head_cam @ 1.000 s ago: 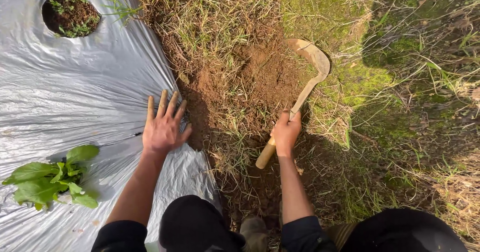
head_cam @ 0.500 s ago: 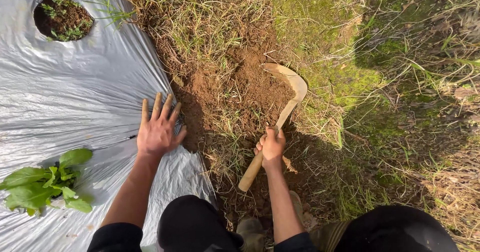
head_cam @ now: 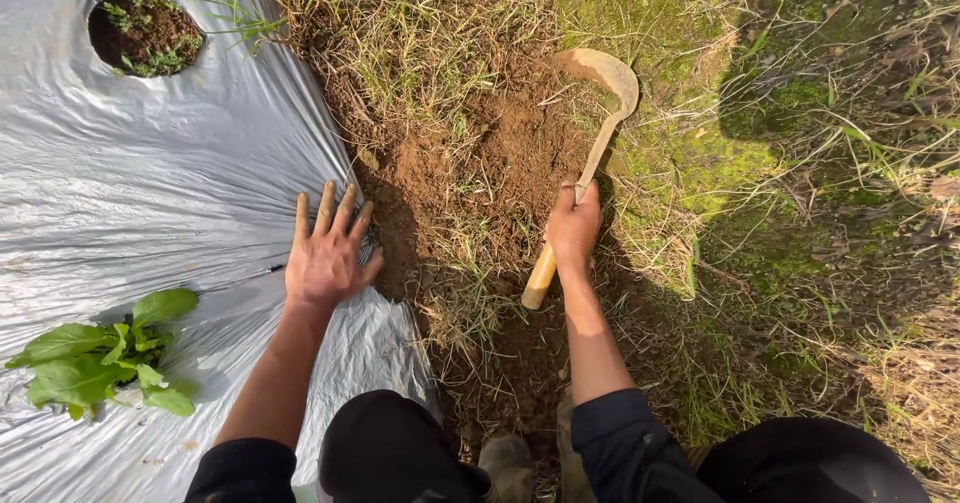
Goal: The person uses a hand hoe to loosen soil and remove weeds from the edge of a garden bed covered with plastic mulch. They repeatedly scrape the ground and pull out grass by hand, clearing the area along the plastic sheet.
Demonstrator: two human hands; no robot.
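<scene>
fingers spread flat, my left hand (head_cam: 325, 256) presses the silver plastic sheet (head_cam: 150, 173); right hand (head_cam: 573, 228) wraps closed around the sickle (head_cam: 590, 153), blade far over bare soil (head_cam: 480, 163).

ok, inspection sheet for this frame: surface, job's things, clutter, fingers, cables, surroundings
surface: bare brown soil patch amid dry grass, beside silver plastic sheet.
job's things: curved sickle, wooden handle, blade tip on the soil.
clutter: leafy green plant on the sheet; planting hole with weeds.
fingers: right hand shut round the sickle handle; left hand flat, fingers spread on the sheet edge.
cables: nothing seen.
surroundings: mossy green ground to the right.
</scene>
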